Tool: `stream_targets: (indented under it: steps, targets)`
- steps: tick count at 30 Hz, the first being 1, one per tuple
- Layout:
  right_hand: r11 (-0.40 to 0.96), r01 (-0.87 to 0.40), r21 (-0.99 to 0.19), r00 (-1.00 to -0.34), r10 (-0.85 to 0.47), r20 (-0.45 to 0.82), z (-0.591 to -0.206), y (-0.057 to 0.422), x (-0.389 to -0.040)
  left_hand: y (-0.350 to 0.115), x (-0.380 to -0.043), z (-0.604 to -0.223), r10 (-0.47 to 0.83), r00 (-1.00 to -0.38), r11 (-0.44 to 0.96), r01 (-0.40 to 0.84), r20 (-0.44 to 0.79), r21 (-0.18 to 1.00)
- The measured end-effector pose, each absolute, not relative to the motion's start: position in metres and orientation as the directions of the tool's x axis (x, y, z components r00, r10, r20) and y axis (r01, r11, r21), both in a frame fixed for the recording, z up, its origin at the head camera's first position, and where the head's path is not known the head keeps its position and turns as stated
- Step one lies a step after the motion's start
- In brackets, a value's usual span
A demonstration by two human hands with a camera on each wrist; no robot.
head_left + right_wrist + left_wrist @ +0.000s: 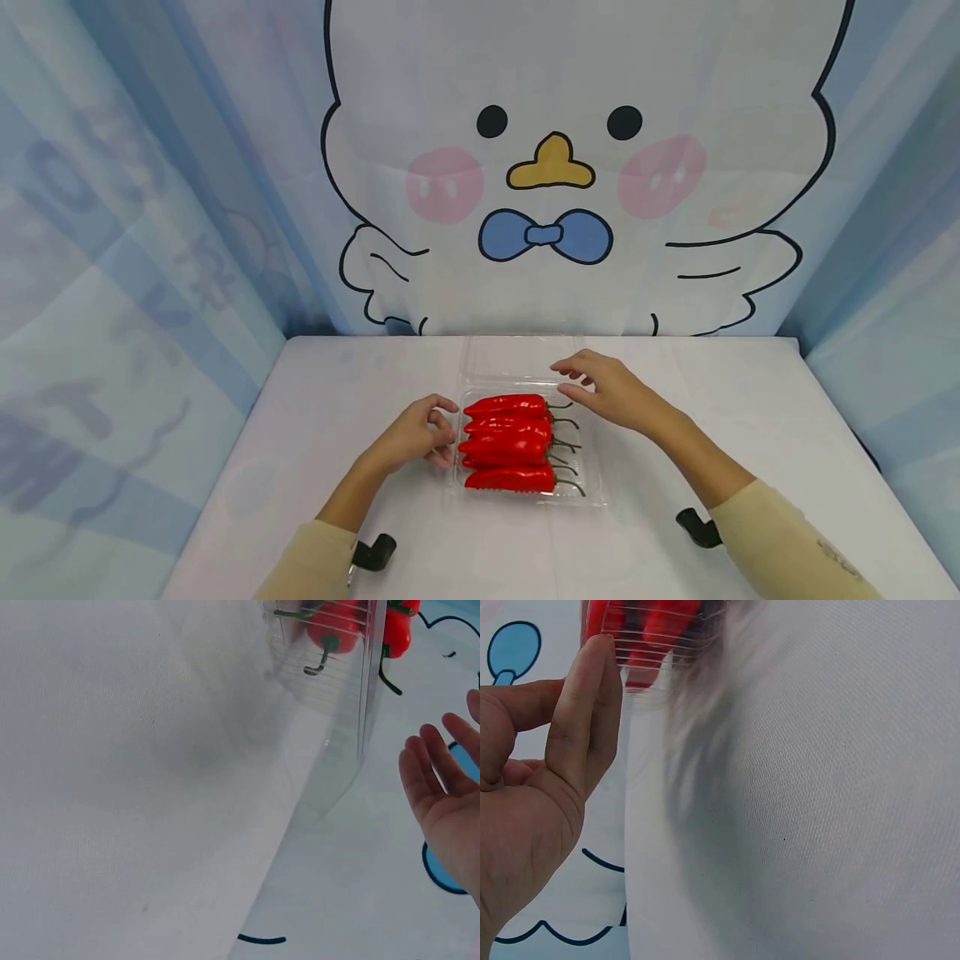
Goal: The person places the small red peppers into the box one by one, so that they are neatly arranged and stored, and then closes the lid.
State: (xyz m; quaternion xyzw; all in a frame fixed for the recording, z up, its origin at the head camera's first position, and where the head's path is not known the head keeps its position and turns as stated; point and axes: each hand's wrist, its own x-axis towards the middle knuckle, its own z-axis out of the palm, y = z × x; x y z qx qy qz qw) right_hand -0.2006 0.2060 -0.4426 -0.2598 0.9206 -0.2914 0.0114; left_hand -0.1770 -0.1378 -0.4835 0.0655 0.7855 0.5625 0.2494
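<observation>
Several red peppers (513,446) lie side by side in a clear plastic clamshell box (596,483), their green stems pointing right. The box's lid (517,358) is folded back toward the far table edge. At the box's left wall is my left hand (414,435); in the left wrist view its extended fingertips touch the ribbed plastic side (649,641). My right hand (611,387) hovers by the back right corner with fingers loosely spread and holds nothing. The right wrist view shows that palm (450,802) apart from the box wall (367,697).
A white cloth covers the table (652,475). Behind it hangs a curtain (555,292) printed with a cartoon bird, and blue curtains (112,292) flank both sides. Black wrist-mount pieces (699,527) stick out near both sleeves.
</observation>
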Motion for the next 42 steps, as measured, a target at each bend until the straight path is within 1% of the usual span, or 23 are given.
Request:
stream_targets:
  steps: [6,15,19,25,30,35,42]
  targets:
    - [0.724,-0.406,-0.558,-0.903,-0.41,0.126,-0.452,0.219,-0.221,-0.138,-0.178,-0.484,0.386,-0.866,0.35,-0.181,-0.318,0.919]
    - [0.762,-0.235,-0.604,-0.96,-0.278,0.022,-0.473,0.235,-0.248,-0.137,-0.18,-0.486,0.394,-0.862,0.343,-0.184,-0.319,0.921]
    - [0.767,-0.16,-0.621,-0.971,-0.237,-0.043,-0.478,0.241,-0.257,-0.137,-0.179,-0.486,0.394,-0.863,0.345,-0.181,-0.317,0.921]
    - [0.764,-0.086,-0.64,-0.965,-0.223,-0.136,-0.485,0.247,-0.267,-0.138,-0.179,-0.485,0.389,-0.862,0.353,-0.187,-0.325,0.917]
    - [0.714,-0.04,-0.699,-0.956,-0.23,-0.18,-0.491,0.247,-0.274,-0.138,-0.18,-0.485,0.388,-0.86,0.366,-0.187,-0.332,0.912]
    - [0.61,0.0,-0.793,-0.949,-0.251,-0.193,-0.5,0.247,-0.278,-0.138,-0.179,-0.484,0.387,-0.861,0.368,-0.184,-0.33,0.911]
    - [0.543,0.037,-0.839,-0.937,-0.273,-0.218,-0.507,0.245,-0.278,-0.139,-0.179,-0.484,0.392,-0.861,0.356,-0.183,-0.324,0.916]
